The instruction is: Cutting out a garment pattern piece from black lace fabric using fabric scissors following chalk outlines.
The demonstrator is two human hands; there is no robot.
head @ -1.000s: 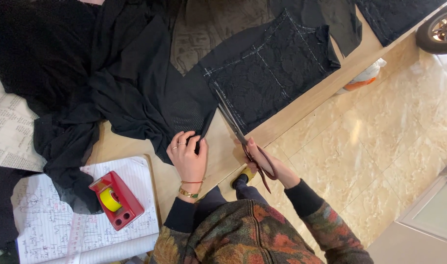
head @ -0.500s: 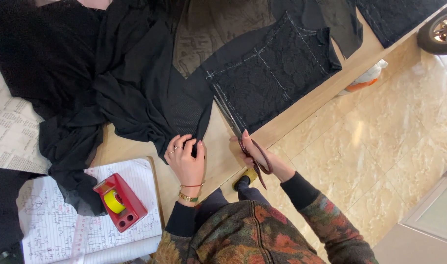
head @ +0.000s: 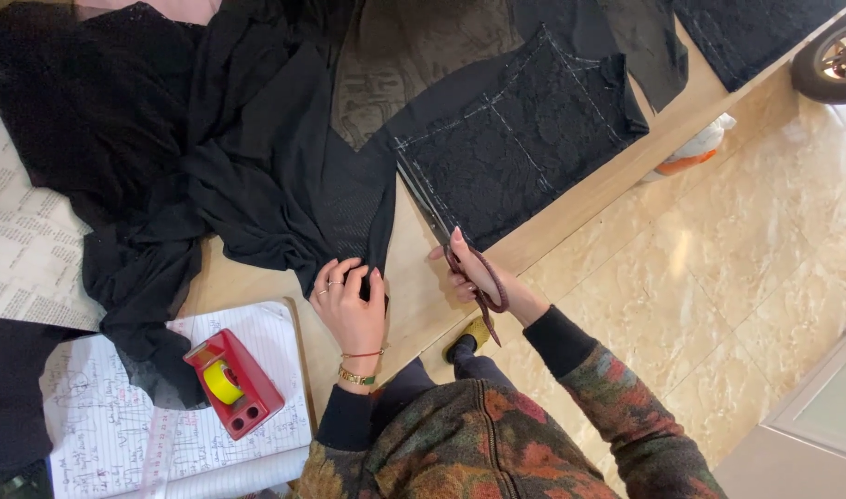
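Fabric: black cloth (head: 257, 176), thin and dull, heaped in soft folds over the left half of my wooden table (head: 414, 286); one straight edge runs down toward my hands.
Marked piece: black lace panel (head: 525, 148) lying flat near the table's far edge, with pale chalk lines drawn along its sides and across it.
Scissors: scissors (head: 455, 249) with dark red handles; the long blades point up and away from me, along the chalked left edge of the lace panel.
Right hand: my right hand (head: 478, 277) grips the scissor handles, fingers through the loops and curled tight, forefinger stretched along the blade side; wrist hangs past the table edge.
Left hand: my left hand (head: 351, 300) rests palm down on the lower corner of the black cloth, fingers bent and pressed close together, pinning it to the table; rings and two bracelets show.
Nearby: red tape dispenser (head: 233, 383) with a yellow roll, sitting on a lined notebook (head: 118, 425) to my left.
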